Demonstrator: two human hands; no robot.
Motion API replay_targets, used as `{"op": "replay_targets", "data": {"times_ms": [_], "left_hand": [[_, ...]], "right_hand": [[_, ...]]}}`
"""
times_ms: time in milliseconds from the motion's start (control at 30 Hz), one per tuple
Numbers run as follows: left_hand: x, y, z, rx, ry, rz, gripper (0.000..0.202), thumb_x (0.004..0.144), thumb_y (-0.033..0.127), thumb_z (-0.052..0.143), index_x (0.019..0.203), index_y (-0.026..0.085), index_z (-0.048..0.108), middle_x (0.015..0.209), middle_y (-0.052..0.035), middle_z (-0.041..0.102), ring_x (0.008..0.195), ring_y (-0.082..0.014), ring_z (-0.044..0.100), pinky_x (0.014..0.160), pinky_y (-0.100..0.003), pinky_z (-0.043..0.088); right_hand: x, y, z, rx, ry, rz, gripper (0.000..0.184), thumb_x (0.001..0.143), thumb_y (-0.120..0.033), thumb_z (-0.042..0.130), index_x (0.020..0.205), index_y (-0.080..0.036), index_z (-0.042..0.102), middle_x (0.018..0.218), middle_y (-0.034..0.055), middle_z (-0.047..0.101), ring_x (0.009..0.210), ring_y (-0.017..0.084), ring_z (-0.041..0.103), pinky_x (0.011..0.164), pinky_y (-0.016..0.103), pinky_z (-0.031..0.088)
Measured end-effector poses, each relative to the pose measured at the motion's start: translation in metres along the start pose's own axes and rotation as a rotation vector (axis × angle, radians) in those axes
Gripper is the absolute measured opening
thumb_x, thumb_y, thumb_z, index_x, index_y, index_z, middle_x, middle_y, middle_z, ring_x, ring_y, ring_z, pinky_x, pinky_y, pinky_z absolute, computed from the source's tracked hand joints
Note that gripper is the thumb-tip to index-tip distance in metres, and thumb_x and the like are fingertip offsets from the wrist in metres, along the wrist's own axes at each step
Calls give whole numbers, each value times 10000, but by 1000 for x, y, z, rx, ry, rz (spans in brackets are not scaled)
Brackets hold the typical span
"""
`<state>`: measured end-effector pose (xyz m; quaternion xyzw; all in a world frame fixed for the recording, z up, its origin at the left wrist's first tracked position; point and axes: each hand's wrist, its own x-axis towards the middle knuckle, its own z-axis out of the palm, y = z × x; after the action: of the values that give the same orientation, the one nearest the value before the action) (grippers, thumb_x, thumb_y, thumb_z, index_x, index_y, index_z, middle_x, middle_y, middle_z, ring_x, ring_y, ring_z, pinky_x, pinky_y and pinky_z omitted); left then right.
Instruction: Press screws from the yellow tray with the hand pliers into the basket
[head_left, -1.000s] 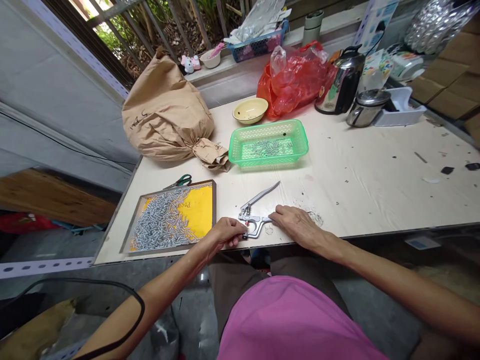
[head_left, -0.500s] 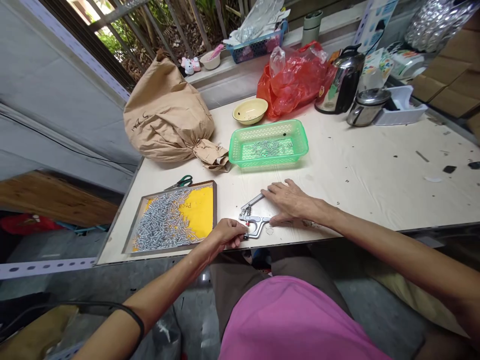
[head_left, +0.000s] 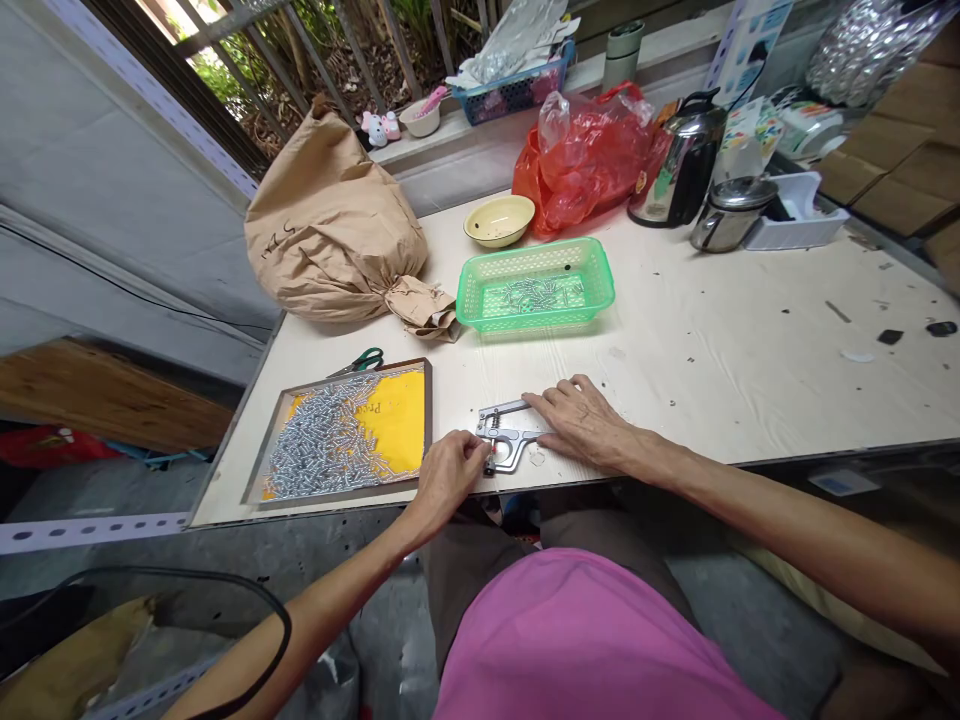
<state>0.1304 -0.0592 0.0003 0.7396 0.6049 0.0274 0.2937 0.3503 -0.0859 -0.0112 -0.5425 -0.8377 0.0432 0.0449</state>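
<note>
Near the table's front edge lie metal hand-press pliers [head_left: 513, 438] with a coil spring between their two arms. My right hand [head_left: 589, 425] has its fingers closed over the ends of both handles. At the jaw end, the fingers of my left hand [head_left: 451, 470] are pinched together; whatever is between them is too small to make out. Left of my left hand lies a shallow tray [head_left: 429, 410] with a yellow bottom. A heap of small silvery metal pieces [head_left: 315, 440] covers much of it. A green plastic basket [head_left: 536, 324] farther back holds more such pieces.
Behind the tray are green-handled scissors [head_left: 367, 360] and a large brown paper sack [head_left: 330, 240]. A yellow bowl [head_left: 499, 222], a red plastic bag [head_left: 585, 180], a kettle [head_left: 671, 170] and a metal pot [head_left: 729, 222] stand at the back. Dark scraps [head_left: 890, 337] lie at right.
My right hand has come down toward the front edge, and the pliers' upper handle has swung down closer to the lower one. My left hand stays at the jaw.
</note>
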Motion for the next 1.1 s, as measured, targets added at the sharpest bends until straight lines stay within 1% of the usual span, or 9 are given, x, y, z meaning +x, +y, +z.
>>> {"op": "replay_targets", "data": {"times_ms": [100,167,267,433,533,667,867,1000,1100], "left_hand": [[1,9,8,217,119,360,226,837,344,585,994,191,642,1000,-63,644,963,-216,569,796,-319,463],[9,18,14,306,106,542,361,813,342,627,1138,194,575,1166,-85,593,1104,-255,498,878,-370,458],[25,29,18,369,39,678,505,796,325,651,1245,172,479,1254,-118,536,1148,-270,459,943,-419,437],[42,39,15,468,-83,707,377,817,318,615,1130,124,536,1058,-122,576,997,-259,507,865,-403,463],[45,38,16,496,-88,729,241,831,308,589,996,133,577,1021,-110,570,966,-247,501,842,-382,463],[47,36,21,448,-60,722,188,848,264,555,993,147,580,1020,-95,580,950,-234,499,818,-373,458],[50,38,25,384,-51,686,170,862,252,532,989,169,609,980,-80,604,925,-227,514,817,-368,453],[49,36,24,384,-24,671,203,855,281,553,1015,165,601,957,-91,602,955,-246,527,829,-392,468],[39,31,30,373,52,672,291,853,275,562,1118,155,557,1120,-122,583,1069,-264,522,903,-428,466]], "right_hand": [[-2,-1,4,15,16,12,480,859,-336,574,1275,-130,454,1038,143,622,985,288,507,892,420,273],[-3,0,6,32,15,15,551,847,-346,584,1318,-120,406,1069,153,609,1009,292,499,898,427,291],[-4,3,9,80,6,-3,669,822,-353,608,1372,-101,323,1115,165,583,1031,290,491,875,413,350],[-3,5,7,122,-39,-25,622,826,-243,602,1361,-61,342,1119,169,584,1036,278,508,858,383,416],[-1,2,6,140,-56,10,577,855,-187,554,1378,-76,335,1105,155,605,1018,258,534,851,361,430],[0,0,11,179,-50,61,509,873,-115,489,1365,-126,360,1052,119,628,984,228,556,814,328,434],[3,-1,17,188,-40,115,361,916,-152,442,1276,-172,458,990,86,634,939,218,567,779,320,426],[-1,1,15,174,-13,119,260,899,-202,513,1152,-157,549,988,94,626,961,234,544,808,340,432],[-6,12,13,254,58,44,363,867,-299,591,1190,-144,533,1074,111,607,1025,243,515,861,358,430]]}}
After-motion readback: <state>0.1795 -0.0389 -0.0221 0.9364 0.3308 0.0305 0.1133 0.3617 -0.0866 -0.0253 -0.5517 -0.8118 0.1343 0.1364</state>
